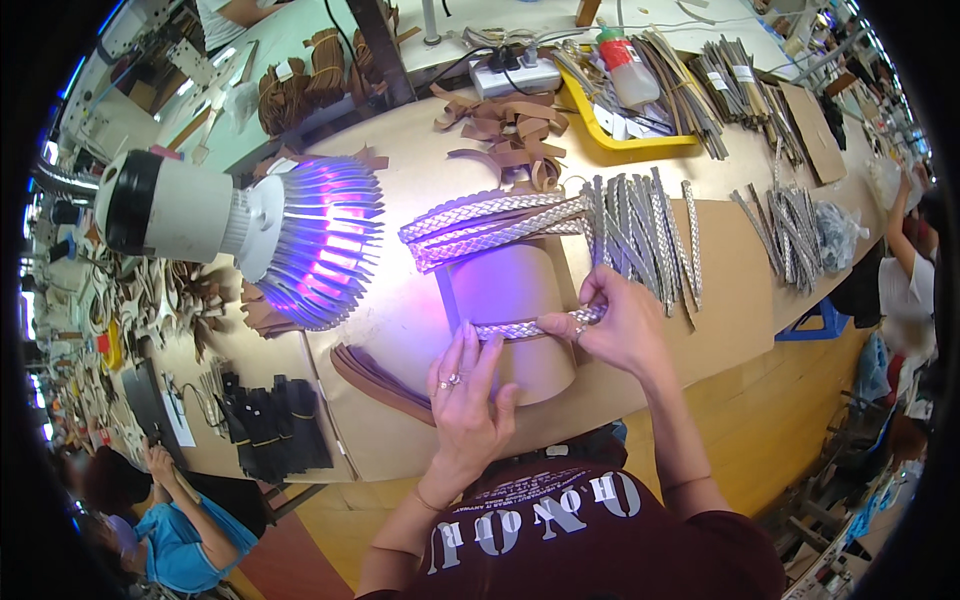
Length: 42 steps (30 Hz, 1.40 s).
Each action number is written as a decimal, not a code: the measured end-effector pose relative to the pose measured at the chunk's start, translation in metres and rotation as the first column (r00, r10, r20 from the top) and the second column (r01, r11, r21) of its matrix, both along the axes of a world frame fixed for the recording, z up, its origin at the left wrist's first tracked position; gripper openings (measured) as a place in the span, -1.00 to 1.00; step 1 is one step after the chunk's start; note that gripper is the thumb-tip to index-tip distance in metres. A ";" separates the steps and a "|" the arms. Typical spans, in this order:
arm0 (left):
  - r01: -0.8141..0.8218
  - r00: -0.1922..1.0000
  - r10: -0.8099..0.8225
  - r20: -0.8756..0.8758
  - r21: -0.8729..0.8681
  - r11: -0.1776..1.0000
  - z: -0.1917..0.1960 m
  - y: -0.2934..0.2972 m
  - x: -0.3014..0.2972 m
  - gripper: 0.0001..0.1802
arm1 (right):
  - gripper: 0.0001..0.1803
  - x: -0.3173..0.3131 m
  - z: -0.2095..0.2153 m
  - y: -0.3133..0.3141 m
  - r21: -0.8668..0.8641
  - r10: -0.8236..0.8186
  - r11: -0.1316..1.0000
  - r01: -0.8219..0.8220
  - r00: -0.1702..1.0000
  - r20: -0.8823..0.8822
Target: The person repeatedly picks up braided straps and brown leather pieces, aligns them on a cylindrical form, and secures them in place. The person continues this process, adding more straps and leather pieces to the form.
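A silvery braided strap (518, 330) lies across a tan, rounded form (500, 280) at the middle of the table. My right hand (625, 325) pinches the strap's right end between thumb and fingers. The fingers of my left hand (470, 400) are stretched out, their tips resting at the strap's left end. Just beyond the form, a bundle of braided straps (490, 225) lies sideways. Several more grey and silver braided strips (635, 235) fan out to its right. Brown strips (375, 380) curve beside my left hand.
A large finned lamp (320, 240) glows purple at the left. Brown leather scraps (515, 130), a yellow tray (640, 142) with a bottle (628, 70), and a power strip (515, 75) stand behind. Black strips (275, 425) lie front left. Other people (190, 530) sit at both sides.
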<state>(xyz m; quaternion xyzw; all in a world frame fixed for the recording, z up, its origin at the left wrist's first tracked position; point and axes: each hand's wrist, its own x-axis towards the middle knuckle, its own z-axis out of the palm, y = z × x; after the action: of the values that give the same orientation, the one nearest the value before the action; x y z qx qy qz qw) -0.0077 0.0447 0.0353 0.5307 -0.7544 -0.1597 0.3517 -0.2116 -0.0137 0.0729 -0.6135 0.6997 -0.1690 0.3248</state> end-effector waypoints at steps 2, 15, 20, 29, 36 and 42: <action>0.026 0.997 -0.025 0.067 -0.001 1.000 0.004 -0.001 0.000 -0.50 | -0.32 -0.003 -0.005 -0.004 0.023 -0.012 1.000 0.011 0.999 0.035; -0.043 0.996 0.036 0.080 0.090 0.995 0.030 0.010 0.010 -0.40 | -0.70 0.029 0.027 -0.006 -0.176 0.160 0.975 -0.137 0.980 0.121; 0.069 0.997 -0.060 -0.049 0.199 0.978 0.024 0.012 0.001 -0.35 | -0.72 0.030 0.026 -0.004 -0.194 0.165 0.971 -0.142 0.980 0.108; 0.095 0.990 -0.113 0.086 0.190 0.977 0.018 0.010 -0.005 -0.30 | -0.72 -0.009 0.031 0.002 0.030 0.024 0.999 -0.033 0.967 0.255; 0.066 0.972 -0.097 0.216 0.148 0.987 0.021 0.007 -0.010 -0.29 | -0.70 -0.020 0.009 0.002 0.054 -0.035 0.998 0.013 0.901 0.433; 0.084 0.947 -0.132 0.294 0.169 0.982 0.026 0.005 -0.011 -0.27 | -0.67 -0.016 -0.016 0.003 0.099 -0.106 0.993 0.060 0.815 0.569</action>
<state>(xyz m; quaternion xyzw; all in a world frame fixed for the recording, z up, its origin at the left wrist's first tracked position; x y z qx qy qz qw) -0.0186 0.0497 0.0615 0.5324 -0.8129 -0.1530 0.1799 -0.2278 -0.0111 0.0573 -0.4901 0.6018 -0.3326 0.5357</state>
